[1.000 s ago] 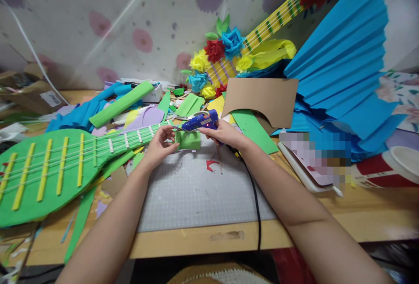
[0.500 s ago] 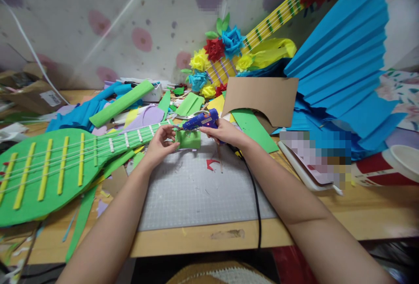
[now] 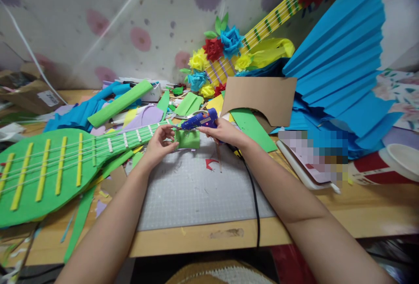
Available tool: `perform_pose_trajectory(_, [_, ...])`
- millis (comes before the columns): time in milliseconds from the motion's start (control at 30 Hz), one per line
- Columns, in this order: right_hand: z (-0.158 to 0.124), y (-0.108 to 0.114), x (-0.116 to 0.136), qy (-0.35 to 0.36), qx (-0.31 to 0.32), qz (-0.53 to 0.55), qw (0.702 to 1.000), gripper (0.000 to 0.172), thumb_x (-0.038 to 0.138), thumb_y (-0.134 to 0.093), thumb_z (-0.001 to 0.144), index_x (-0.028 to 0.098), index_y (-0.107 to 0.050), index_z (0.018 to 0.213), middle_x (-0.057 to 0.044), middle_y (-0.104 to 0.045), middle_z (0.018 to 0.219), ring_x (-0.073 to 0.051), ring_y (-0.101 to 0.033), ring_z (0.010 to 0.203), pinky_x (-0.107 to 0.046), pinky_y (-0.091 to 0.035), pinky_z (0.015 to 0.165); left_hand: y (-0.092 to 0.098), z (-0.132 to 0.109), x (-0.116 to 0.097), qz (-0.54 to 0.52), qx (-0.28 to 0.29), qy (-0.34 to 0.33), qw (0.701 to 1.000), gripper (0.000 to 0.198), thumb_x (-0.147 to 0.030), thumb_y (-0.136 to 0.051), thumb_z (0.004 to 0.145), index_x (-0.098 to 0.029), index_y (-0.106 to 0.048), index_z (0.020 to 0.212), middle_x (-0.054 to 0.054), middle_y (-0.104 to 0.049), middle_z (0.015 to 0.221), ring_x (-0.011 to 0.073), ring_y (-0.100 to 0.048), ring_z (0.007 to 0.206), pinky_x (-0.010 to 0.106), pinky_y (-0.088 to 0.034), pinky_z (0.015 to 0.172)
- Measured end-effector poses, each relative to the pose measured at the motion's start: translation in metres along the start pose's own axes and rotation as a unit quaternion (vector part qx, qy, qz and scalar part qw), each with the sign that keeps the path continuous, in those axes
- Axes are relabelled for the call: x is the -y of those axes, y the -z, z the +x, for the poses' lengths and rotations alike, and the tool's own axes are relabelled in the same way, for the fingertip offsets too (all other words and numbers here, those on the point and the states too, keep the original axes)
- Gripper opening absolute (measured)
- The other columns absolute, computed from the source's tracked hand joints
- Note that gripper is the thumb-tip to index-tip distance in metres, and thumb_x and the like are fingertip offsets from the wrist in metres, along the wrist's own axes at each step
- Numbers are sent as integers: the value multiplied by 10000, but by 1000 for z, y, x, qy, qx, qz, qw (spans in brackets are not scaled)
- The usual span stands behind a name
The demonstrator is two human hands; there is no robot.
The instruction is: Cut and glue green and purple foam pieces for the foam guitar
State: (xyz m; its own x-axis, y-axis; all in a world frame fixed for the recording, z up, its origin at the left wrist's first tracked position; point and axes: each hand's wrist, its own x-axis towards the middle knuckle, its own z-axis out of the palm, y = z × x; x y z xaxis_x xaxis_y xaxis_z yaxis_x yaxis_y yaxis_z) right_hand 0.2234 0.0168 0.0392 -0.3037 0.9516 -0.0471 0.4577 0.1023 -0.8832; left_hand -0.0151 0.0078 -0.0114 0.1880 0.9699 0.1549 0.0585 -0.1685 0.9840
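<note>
My right hand (image 3: 225,132) is wrapped round a blue glue gun (image 3: 200,119) whose nozzle points left, toward my other hand. My left hand (image 3: 160,143) pinches the left end of a small green paper piece (image 3: 190,140), just below the nozzle. Both hands are over the grey cutting mat (image 3: 203,196). The exact contact between nozzle and paper is too small to tell. A red paper scrap (image 3: 211,164) lies on the mat below the glue gun.
At the left lies a green guitar shape (image 3: 65,166) with yellow strips. Brown cardboard (image 3: 262,96) and a pleated blue paper fan (image 3: 347,57) stand at the back right. A black cord (image 3: 255,201) runs over the front edge. A cup (image 3: 389,164) is at the right.
The whole view has shifted very slightly. Both hands keep their hold on the green paper and the glue gun, with no clear movement.
</note>
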Motion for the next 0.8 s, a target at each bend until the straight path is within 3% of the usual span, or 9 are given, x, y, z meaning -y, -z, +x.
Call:
perform_pose_trajectory(233, [-1, 1, -2, -5, 6, 24, 1000, 411, 571, -630, 690, 177, -529, 746, 27, -504, 553, -66, -431, 400, -209, -340, 370, 0, -1, 1, 1, 1, -5, 1000, 504, -223, -726, 603, -220, -504, 1055, 12, -527, 895, 138, -536, 849, 215, -446, 644])
perform_pose_trajectory(400, [-2, 13, 0, 25, 11, 98, 995, 400, 549, -634, 700, 168, -520, 663, 15, -514, 558, -54, -409, 411, -212, -334, 387, -2, 3, 3, -15, -18, 7, 1000, 476, -247, -724, 606, -211, -510, 1030, 8, -539, 866, 129, -544, 812, 233, -447, 674])
perform_pose_trajectory(567, [-6, 47, -11, 54, -131, 130, 981, 375, 535, -641, 702, 170, -558, 705, 29, -505, 542, -57, -404, 440, -205, -355, 422, -7, 8, -1, -79, -46, 53, 994, 467, -252, -735, 572, -197, -515, 980, -19, -536, 768, 91, -518, 657, 221, -419, 599])
perform_pose_trajectory(700, [-16, 69, -48, 35, -256, 100, 961, 360, 512, -668, 672, 163, -579, 683, 33, -496, 499, -62, -393, 403, -210, -317, 389, -11, 10, -5, -115, -55, 77, 989, 485, -241, -746, 559, -187, -519, 984, -40, -532, 715, 66, -490, 588, 192, -385, 546])
perform_pose_trajectory(800, [-27, 70, -79, -26, -326, 48, 944, 371, 519, -661, 659, 158, -609, 727, 10, -535, 518, -91, -443, 419, -233, -356, 414, -13, 11, -6, -117, -73, 92, 986, 495, -289, -766, 545, -178, -526, 964, -39, -532, 704, 67, -497, 586, 180, -381, 528])
